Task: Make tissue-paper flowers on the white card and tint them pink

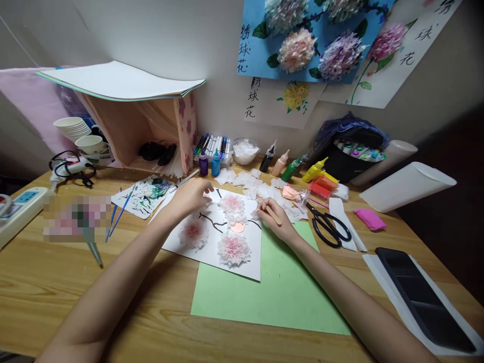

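Observation:
My left hand [192, 195] is over the upper left of a white sheet [249, 267], its fingers curled together; whatever they pinch is hidden. In my right hand [276, 219] is a thin wooden stick [273, 216], gripped at the sheet's right edge. A bit of white tissue paper [254, 210] shows by those fingertips. Painted dark branches cross the sheet. Pink-and-white paper flowers sit on it: one at the top [231, 205], one at the left [194, 233], one at the bottom [234, 250]. Between them lies a peach patch [238, 227] with white tissue around it.
A green sheet [264, 297] lies under the white one. Loose tissue squares [247, 180] are spread behind it, near paint bottles [280, 163] and a glass bowl [245, 151]. Black-handled scissors [328, 225] lie right; brushes [120, 214] and a paint-smeared paper [145, 196] lie left.

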A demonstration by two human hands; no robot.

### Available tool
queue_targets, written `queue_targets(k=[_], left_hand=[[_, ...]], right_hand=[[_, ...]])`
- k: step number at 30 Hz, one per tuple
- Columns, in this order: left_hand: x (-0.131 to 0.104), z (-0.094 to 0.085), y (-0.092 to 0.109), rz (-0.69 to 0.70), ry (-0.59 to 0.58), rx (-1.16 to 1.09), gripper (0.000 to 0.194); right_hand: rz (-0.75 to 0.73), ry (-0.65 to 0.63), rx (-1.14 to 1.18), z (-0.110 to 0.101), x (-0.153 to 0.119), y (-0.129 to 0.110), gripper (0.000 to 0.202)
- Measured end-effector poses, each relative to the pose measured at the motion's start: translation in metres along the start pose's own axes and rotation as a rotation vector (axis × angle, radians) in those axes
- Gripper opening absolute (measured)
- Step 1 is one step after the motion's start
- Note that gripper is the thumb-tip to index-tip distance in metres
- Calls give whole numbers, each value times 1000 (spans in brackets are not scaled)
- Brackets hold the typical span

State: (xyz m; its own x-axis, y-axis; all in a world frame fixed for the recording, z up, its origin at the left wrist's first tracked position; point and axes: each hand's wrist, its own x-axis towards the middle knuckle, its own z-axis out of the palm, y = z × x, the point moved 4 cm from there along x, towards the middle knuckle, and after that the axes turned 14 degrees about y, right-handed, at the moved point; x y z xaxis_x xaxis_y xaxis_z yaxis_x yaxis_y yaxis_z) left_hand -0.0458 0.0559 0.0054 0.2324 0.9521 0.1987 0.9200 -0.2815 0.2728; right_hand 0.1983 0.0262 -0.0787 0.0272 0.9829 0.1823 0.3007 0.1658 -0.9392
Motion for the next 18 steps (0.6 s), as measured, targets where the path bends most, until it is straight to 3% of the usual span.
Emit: queue_targets(k=[5, 11, 14, 18], left_hand=[[5, -18, -22, -45, 83, 21, 24], [8, -26, -45, -129, 72, 41, 26], [6, -27, -39, -90, 67, -13, 22], [-4, -26, -11, -52, 28, -28, 17]], right_hand=[[-63, -29, -87, -1, 9, 7, 15], [-98, -81, -72, 3, 22, 6, 14], [-101, -44, -6, 4, 22, 3, 15], [-169, 37, 51, 5, 10, -9, 15]])
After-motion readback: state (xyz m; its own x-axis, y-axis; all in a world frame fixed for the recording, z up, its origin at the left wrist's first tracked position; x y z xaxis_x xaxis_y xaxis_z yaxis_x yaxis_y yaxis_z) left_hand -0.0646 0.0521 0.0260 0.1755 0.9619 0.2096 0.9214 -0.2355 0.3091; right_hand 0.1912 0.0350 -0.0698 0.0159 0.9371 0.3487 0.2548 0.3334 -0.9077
